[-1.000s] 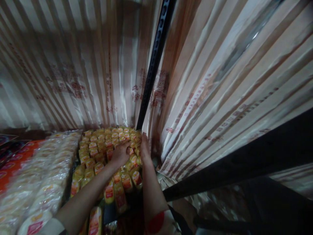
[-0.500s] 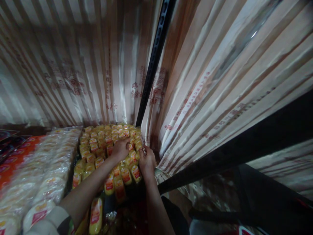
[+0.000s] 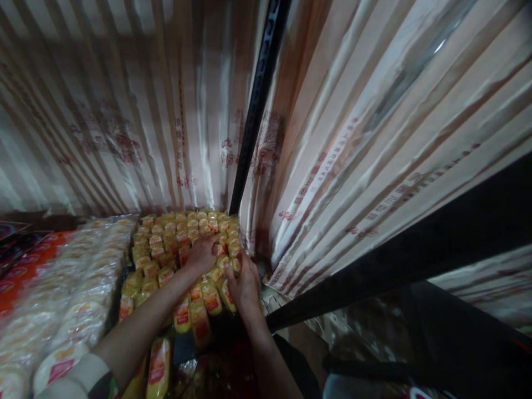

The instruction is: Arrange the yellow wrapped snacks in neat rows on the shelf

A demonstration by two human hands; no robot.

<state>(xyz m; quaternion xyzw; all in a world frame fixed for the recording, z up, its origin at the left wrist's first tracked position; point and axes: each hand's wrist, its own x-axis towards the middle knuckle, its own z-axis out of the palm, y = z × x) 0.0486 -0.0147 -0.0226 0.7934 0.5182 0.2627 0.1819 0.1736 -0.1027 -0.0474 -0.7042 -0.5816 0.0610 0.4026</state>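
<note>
Several yellow packets with red labels (image 3: 166, 244) lie packed in rows on a low shelf. My left hand (image 3: 202, 254) rests on top of them, fingers curled and pressed down on the packets near the middle right. Beside it, my right hand (image 3: 244, 281) is at the right edge of the stack, fingers bent around a yellow packet (image 3: 226, 291) at the front right corner. Whether it has lifted that packet I cannot tell.
A black perforated shelf post (image 3: 257, 105) rises behind the packets. Tall shiny beige wrapped bundles (image 3: 374, 138) stand around the back and right. White round wrapped items (image 3: 83, 299) lie to the left, red packs (image 3: 20, 271) beyond. A dark shelf edge (image 3: 394, 260) runs at right.
My right hand has drawn back from the post toward the front right of the stack and curled around a packet. The left hand has stayed on the packets.
</note>
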